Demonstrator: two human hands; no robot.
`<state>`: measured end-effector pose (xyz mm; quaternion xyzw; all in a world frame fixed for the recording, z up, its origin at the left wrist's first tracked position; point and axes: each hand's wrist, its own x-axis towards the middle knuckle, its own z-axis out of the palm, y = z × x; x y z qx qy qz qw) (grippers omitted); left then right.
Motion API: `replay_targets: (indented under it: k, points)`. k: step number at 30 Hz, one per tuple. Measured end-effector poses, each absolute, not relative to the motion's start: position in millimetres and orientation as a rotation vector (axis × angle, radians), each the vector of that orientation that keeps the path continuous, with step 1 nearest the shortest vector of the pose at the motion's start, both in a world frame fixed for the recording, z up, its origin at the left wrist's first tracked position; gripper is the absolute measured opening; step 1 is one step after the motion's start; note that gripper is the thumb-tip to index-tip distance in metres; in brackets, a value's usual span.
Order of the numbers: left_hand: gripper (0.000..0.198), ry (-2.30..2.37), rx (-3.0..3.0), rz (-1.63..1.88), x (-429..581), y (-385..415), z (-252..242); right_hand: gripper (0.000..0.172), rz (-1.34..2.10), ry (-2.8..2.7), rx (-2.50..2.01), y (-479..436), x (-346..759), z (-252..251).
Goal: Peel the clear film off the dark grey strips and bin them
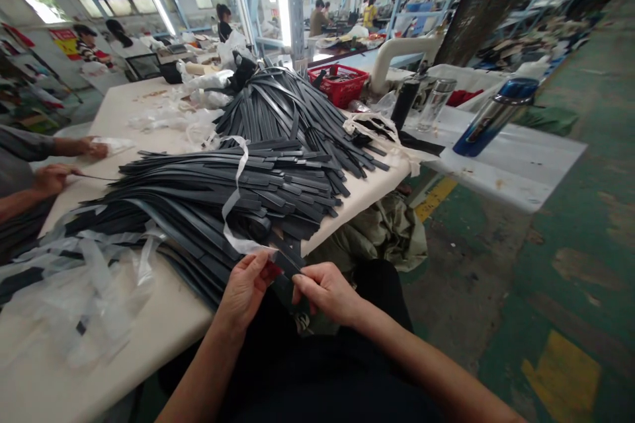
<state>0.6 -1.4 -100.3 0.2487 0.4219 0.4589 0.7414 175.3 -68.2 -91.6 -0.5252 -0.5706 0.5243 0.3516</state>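
Observation:
My left hand is closed in a pinch on the end of a thin white strip, which winds back over the heap of black straps. My right hand pinches the edge of a flat black strap just beside it. Part of that strap lies between my two hands, near the table edge. Whether my left fingers also grip the strap is hidden. Right behind my hands lies a thick bundle of black straps, their cut ends toward the right. A second pile of black straps fans out farther back.
Clear plastic film lies on the pale table at left. Another person's hands hold a thin dark strip there. A red basket sits at the back. A blue flask stands on a white side board. Olive fabric bulges below the edge.

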Motion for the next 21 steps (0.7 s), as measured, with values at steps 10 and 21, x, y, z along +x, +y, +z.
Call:
replay_targets:
  k: [10, 21]
  points:
    - [0.037, 0.968, 0.582, 0.936, 9, -16, -98, 0.037, 1.375, -1.448, -1.344, -62, 165, -100]
    - [0.041, 1.015, 0.523, 1.141, -23, -8, -98, 0.035, 1.715, -1.396, -1.237, -96, 186, -127]
